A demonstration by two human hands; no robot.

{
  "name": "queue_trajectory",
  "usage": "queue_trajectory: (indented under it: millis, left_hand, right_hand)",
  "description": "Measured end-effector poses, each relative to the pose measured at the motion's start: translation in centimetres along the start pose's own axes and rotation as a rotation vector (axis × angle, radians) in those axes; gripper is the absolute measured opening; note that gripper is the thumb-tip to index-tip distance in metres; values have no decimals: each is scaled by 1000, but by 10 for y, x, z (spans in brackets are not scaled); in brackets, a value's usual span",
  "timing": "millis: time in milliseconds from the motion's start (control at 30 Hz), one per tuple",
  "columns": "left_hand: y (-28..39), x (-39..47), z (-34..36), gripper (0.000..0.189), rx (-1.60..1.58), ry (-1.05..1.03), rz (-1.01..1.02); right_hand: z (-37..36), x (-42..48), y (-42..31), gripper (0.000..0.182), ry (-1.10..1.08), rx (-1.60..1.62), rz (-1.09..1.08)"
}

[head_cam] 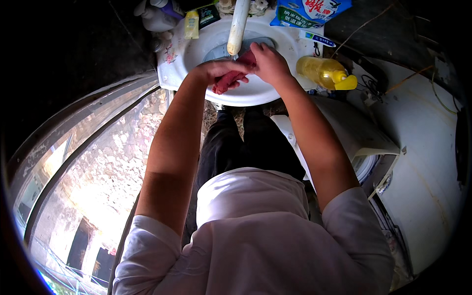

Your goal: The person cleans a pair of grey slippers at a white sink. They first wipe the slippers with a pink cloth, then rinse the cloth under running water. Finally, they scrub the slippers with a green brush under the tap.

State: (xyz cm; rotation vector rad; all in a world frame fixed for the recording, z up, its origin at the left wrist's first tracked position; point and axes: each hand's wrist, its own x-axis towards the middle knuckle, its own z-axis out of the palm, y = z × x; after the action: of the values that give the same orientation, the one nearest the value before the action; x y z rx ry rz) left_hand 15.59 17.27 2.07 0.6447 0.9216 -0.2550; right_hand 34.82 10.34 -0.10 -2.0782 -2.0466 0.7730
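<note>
A wrung, dark red cloth (225,82) is stretched slantwise between my two hands over a white washbasin (243,99). My left hand (223,69) wraps around its lower part, and some fingertips show beneath it. Higher up and to the right, my right hand (271,62) grips the other end. Just above the cloth, the mouth of a white pipe spout (239,29) points down into the bowl. Behind my hands a grey-blue object (263,41) lies in the basin; its kind is partly hidden.
On the basin's right edge lie a yellow pump bottle (320,72), a toothpaste tube (318,38) and a blue detergent bag (311,13). White bottles (156,18) and a yellow sachet (191,25) stand at the back left. A white appliance (357,129) is at the right, a mesh-covered window (107,158) at the left.
</note>
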Motion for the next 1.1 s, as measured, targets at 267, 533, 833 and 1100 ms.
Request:
queue_trajectory:
  millis: [267,533,833,1100]
  left_hand:
    - [-11,31,7,24,1370,754,398]
    - [-27,79,-31,28,747,448,95]
    - [-20,38,-11,52,1089,408,315]
    - [-27,27,9,27,1449,744,438]
  right_hand:
    - [31,23,39,33,-527,507,357]
    - [53,-16,38,64,120,454,-4]
    - [8,-9,5,27,-69,-41,57]
    - [9,2,5,28,-547,518,314]
